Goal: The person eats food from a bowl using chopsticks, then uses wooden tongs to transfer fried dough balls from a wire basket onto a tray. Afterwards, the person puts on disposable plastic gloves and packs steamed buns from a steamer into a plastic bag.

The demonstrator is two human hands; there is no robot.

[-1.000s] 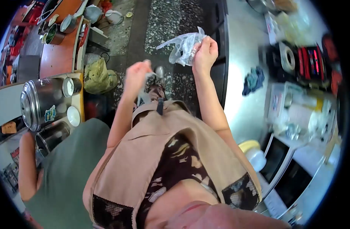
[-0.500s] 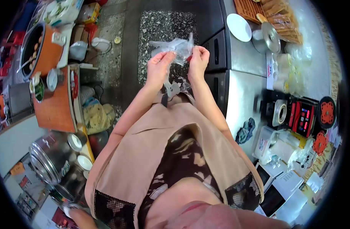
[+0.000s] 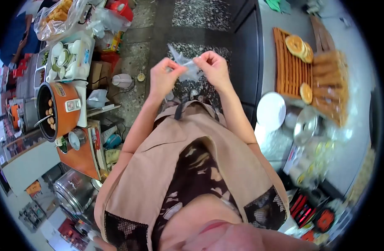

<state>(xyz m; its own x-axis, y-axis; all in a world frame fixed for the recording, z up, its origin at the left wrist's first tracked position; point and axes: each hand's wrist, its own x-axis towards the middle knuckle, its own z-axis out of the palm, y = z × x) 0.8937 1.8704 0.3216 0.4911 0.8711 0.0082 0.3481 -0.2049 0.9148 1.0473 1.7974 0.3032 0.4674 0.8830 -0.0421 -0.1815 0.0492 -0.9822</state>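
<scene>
left hand and right hand both pinch the thin clear plastic, fingertips nearly closed; best tease its edges apart gently.

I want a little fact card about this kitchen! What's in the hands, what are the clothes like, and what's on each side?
Hands: left hand and right hand both pinch clear plastic
Plastic: thin, crumpled, held above the floor
Clothes: tan apron over a dark patterned top
Left side: orange pot with brown round things inside
Right side: white plate near a brown slatted rack
</scene>
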